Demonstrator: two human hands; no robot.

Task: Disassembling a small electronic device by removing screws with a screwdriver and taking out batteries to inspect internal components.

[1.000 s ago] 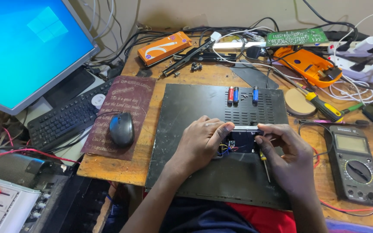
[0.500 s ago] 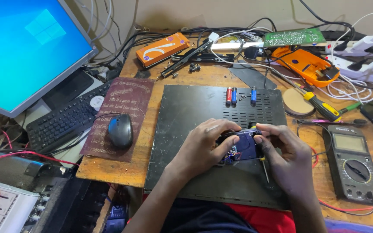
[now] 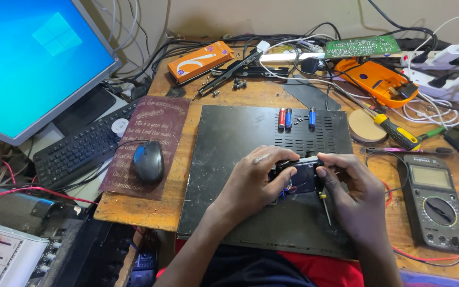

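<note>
**Both hands clasp a small black device over a dark metal panel**

Head view: the left hand [image 3: 253, 180] and the right hand [image 3: 354, 194] meet around a small black device [image 3: 304, 178], held just above a flat black metal panel [image 3: 224, 159] that lies on the wooden bench [image 3: 179, 122]. The left grip is pressed together on the device's left end, thumb on top and fingers curled beneath; red and blue wires [image 3: 289, 188] hang from the device just under those fingers. The right grip pinches the device's right end with thumb and forefinger, and a thin screwdriver [image 3: 325, 208] juts downward from that same hand, its shaft just beside the palm.

Beyond the grip, farther along the panel, three small batteries [image 3: 295, 117] stand in a row by the vent slots, two red and blue ones close together and one blue apart. Well to the left of the grip, a dark computer mouse [image 3: 148, 161] sits on a maroon pad [image 3: 147, 143], with a black keyboard [image 3: 81, 151] and a lit monitor [image 3: 27, 64] past it. To the right of the grip lies a grey multimeter [image 3: 434, 199], its red lead near the bench edge. Farther off on that side lie a yellow-handled screwdriver [image 3: 397, 133] and an orange tool case [image 3: 378, 82]. Far beyond the grip are an orange box [image 3: 200, 61], a green circuit board [image 3: 361, 47] and tangled cables.
</note>
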